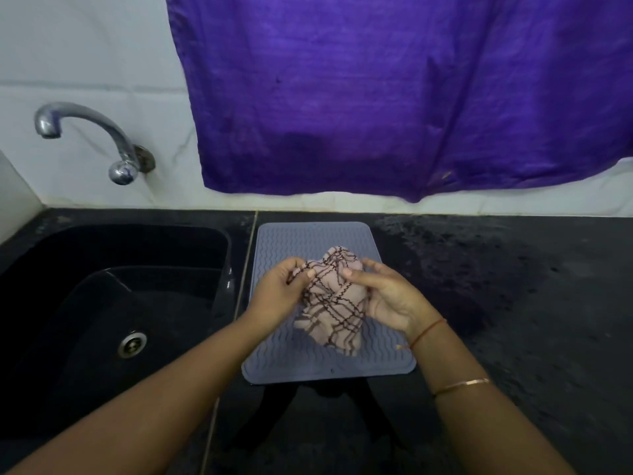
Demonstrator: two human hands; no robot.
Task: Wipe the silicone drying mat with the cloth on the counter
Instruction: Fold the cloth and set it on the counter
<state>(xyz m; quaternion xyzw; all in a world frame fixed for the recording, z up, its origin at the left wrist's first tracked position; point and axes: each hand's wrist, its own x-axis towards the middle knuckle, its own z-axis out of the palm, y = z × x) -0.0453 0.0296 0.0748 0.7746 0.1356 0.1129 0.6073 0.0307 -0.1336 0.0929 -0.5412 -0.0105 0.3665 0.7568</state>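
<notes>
While both hands grip bunched cloth (334, 299) — left hand (284, 289), right hand (390, 299) pinching its top edges — mat (308, 365) lies directly beneath on tabletop (513, 303), long axis running away from body; both hands equally near.

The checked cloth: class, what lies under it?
Under the cloth, held by the left hand and right hand, lies the grey mat. The mat's middle is covered, so unseen.
</notes>
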